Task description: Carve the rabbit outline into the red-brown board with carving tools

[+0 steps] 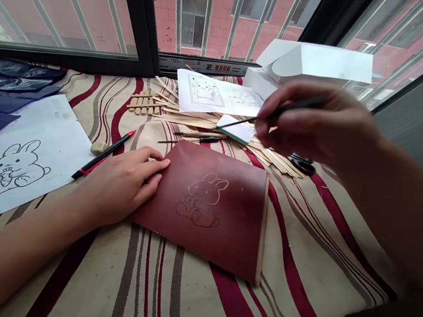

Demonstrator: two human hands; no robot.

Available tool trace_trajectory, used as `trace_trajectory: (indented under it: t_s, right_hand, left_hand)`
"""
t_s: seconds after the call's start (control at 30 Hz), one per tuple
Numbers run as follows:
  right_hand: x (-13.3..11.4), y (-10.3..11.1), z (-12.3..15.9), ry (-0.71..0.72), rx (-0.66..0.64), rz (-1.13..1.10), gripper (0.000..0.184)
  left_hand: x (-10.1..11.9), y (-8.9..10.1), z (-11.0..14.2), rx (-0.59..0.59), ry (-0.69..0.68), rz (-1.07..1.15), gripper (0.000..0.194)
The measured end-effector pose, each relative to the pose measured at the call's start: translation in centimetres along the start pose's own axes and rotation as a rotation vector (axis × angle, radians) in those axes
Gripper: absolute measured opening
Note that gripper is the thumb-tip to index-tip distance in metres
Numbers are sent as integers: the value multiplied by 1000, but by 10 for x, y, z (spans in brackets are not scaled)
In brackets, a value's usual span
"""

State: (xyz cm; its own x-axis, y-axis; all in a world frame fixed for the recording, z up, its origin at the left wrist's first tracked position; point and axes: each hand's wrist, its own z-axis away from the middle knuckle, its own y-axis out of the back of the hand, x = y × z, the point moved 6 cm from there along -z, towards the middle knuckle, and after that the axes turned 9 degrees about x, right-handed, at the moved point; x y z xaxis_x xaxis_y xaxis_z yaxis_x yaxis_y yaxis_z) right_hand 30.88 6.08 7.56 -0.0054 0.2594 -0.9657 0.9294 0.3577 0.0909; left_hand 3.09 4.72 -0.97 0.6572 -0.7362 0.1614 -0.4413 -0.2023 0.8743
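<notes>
A reddish-brown board [239, 227] with a rabbit outline on its face lies tilted on the striped cloth. My left hand [129, 181] rests at its left corner, fingers and thumb apart on its top surface. In the air above the board's far right corner, my right hand [307, 121] is closed around a thin dark tool [238, 122] with a slender tip pointing left. The tip is clear of the board, and its exact kind cannot be made out. A white sheet [54, 131] with the same rabbit drawn in black lies left, beside a black and red pen [105, 153].
Behind the board are slim tools [193, 136], thin wooden strips [273, 156], a printed sheet [215, 94] and a small wooden lattice [143, 104]. Black-handled scissors [302, 164] lie under my right hand. A white box [315, 61] stands by the barred window.
</notes>
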Motion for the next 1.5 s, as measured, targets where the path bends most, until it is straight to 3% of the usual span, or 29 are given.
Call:
trace_trajectory:
  t_s: [0.1, 0.2, 0.33, 0.43, 0.6, 0.83, 1.13, 1.5]
  right_hand:
    - [25, 0, 8, -88, -129, -8, 16]
    - [40, -5, 7, -106, -170, 112, 17]
    - [42, -17, 11, 95, -269, 510, 23]
    - [46, -22, 15, 208, -326, 655, 24]
    - [54, -16, 19, 224, -316, 672, 33]
    - [51, -16, 21, 317, -362, 560, 24]
    - [48, -15, 20, 363, -363, 539, 27]
    - [52, -12, 20, 287, -351, 567, 22]
  left_hand:
    - [-2, -1, -2, -15, -8, 24, 53]
    - [-2, 0, -4, -28, -8, 35, 53]
    - [-2, 1, -4, -25, -8, 38, 52]
    - [-3, 0, -3, -24, -7, 35, 51]
    - [-4, 0, -2, -34, 21, 12, 55]
    - [6, 6, -3, -81, 115, 35, 51]
    - [2, 3, -2, -57, 88, 42, 51]
    - [8, 7, -4, -85, 129, 51, 50]
